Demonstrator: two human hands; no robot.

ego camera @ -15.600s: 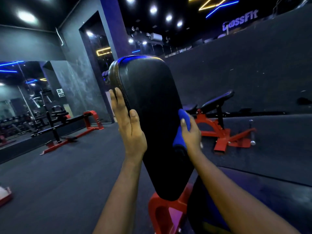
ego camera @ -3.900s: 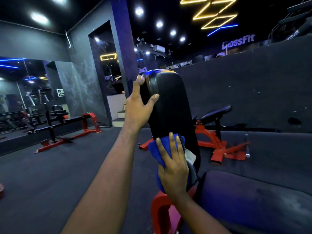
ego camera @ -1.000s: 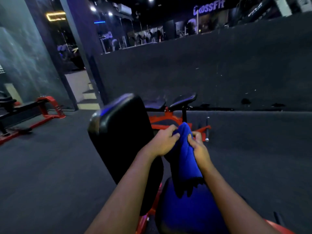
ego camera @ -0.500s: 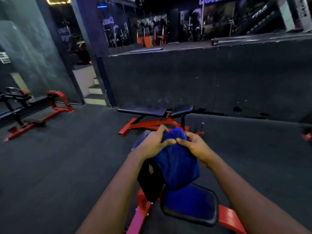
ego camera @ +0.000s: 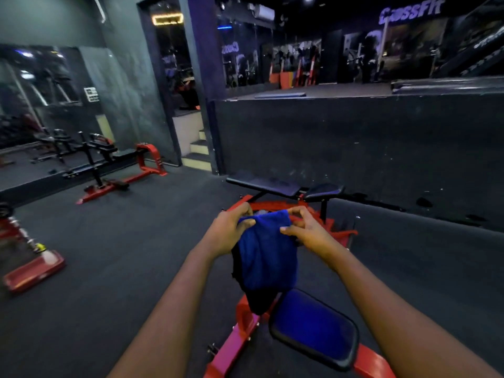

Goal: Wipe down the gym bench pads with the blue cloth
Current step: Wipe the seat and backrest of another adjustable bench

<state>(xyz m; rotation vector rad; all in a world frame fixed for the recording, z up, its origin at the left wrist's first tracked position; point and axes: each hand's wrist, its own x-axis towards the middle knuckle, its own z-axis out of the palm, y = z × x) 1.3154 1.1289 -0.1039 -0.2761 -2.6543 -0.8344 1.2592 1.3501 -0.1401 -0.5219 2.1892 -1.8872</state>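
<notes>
Pinch hold at both grips: left grip (ego camera: 227,236) and right grip (ego camera: 306,233) curl on the top edge of the blue cloth (ego camera: 267,255), which hangs below them over the seat pad (ego camera: 313,320) (back pad (ego camera: 257,302) mostly hidden behind it). Judgement: fold flat first, then press evenly along each pad.

cloth (ego camera: 266,252) between left hand (ego camera: 229,236) and right hand (ego camera: 305,233) | seat pad (ego camera: 313,326) below | 2nd bench (ego camera: 272,185) behind

Person visible only as two forearms and hands: left forearm (ego camera: 174,301) and right forearm (ego camera: 381,296) bare along all that shows, slim, left hand (ego camera: 229,233) and right hand (ego camera: 308,230) likewise bare, nails short, right thumbnail (ego camera: 283,228) plainly visible.
</notes>
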